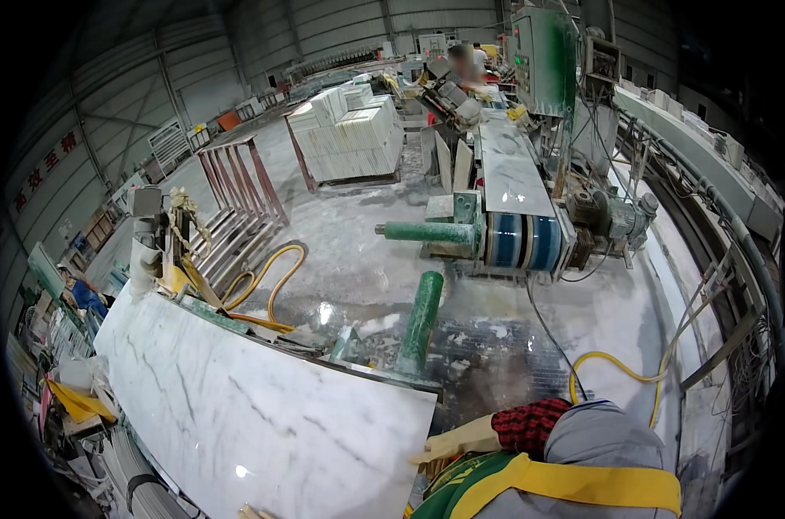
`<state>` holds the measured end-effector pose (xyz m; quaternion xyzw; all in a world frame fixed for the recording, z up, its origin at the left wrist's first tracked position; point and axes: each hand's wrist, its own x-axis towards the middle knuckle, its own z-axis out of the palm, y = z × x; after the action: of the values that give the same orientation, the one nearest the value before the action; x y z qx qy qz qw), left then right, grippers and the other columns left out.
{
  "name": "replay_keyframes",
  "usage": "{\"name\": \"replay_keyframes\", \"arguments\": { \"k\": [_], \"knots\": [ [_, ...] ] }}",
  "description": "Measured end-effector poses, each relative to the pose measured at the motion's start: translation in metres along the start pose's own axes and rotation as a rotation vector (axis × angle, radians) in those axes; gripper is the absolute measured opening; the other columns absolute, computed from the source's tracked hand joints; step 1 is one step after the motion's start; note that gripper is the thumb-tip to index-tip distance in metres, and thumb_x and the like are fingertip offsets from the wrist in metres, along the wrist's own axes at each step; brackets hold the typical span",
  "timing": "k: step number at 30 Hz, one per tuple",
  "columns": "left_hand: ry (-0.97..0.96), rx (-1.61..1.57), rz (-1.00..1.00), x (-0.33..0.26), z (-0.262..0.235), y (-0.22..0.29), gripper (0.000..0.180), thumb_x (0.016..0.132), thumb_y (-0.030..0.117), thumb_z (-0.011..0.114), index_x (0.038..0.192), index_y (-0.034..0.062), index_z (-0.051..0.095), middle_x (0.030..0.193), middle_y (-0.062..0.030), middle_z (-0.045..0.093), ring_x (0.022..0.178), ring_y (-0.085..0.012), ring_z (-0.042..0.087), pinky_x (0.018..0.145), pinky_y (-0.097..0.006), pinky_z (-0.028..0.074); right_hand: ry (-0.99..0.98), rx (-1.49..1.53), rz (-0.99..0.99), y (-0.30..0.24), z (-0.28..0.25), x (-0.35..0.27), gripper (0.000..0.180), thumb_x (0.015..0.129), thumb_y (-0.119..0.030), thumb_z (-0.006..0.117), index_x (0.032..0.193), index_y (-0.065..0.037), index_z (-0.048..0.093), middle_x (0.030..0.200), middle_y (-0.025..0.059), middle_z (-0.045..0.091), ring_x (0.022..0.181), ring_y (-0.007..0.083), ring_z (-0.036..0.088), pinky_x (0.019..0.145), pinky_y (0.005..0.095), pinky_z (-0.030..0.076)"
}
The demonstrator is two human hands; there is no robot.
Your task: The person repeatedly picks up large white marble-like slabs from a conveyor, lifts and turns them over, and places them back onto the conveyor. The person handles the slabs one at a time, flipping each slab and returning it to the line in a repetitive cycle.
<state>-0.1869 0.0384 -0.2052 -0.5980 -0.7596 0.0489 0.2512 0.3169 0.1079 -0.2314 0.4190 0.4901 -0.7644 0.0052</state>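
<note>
Head view, stone workshop. Large white marble slab w/ grey veins (254, 406) lies flat at lower left, filling the near foreground. Right hand in a pale yellow rubber glove (453, 443) rests flat against the slab's right edge, fingers together, pressing not pinching; red-and-black checked cuff (529, 424) sits behind the glove. Left hand (252, 513) barely shows at the bottom edge, touching the slab's near side; grip can't be told. No bins nearby; closest store is a wooden pallet of stacked white cut tiles (349, 138) well back, centre. Just beyond the slab's far edge stand two green metal rollers (420, 324), one upright-tilted, one lying level, blocking that side. Behind them a grey conveyor machine w/ blue-striped belt drum (518, 233). Yellow hoses (276, 290) curl on the wet grey floor (358, 251) left of the rollers. Rust-red steel A-frame rack (237, 186) stands further left. Open wet floor lies between rack, pallet and machine.
</note>
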Motion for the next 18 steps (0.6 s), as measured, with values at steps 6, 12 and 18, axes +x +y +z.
{"name": "replay_keyframes", "arguments": {
  "k": [6,12,18],
  "knots": [
    [-0.049,-0.002,0.018,-0.003,0.001,-0.001,0.057,0.098,0.007,0.051,0.154,0.0047,0.04,0.158,-0.0141,0.046,0.148,-0.0302,0.04,0.123,-0.048,0.03,0.018,-0.019,-0.001,0.003,0.001,0.0,0.081,0.093,-0.073,0.055,0.119,0.002,0.073,0.102,0.015,0.078,0.086,0.0224,0.075,0.078,0.0334,0.061],
    [-0.023,-0.056,0.016,-0.009,0.027,-0.01,0.061,0.096,0.006,0.051,0.155,0.001,0.037,0.158,-0.019,0.044,0.148,-0.0327,0.039,0.125,-0.048,0.028,0.04,-0.04,0.003,-0.002,0.004,-0.007,0.08,0.094,-0.072,0.055,0.119,0.002,0.073,0.102,0.015,0.078,0.087,0.0223,0.074,0.079,0.0331,0.06],
    [-0.054,-0.017,0.024,-0.006,0.02,-0.006,0.058,0.099,0.011,0.049,0.155,0.0022,0.039,0.157,-0.0192,0.045,0.146,-0.0321,0.043,0.124,-0.045,0.029,0.067,-0.043,0.01,-0.001,0.005,-0.014,0.08,0.094,-0.071,0.055,0.119,0.002,0.073,0.103,0.0149,0.078,0.088,0.0222,0.074,0.079,0.0328,0.06]
  ]
}}
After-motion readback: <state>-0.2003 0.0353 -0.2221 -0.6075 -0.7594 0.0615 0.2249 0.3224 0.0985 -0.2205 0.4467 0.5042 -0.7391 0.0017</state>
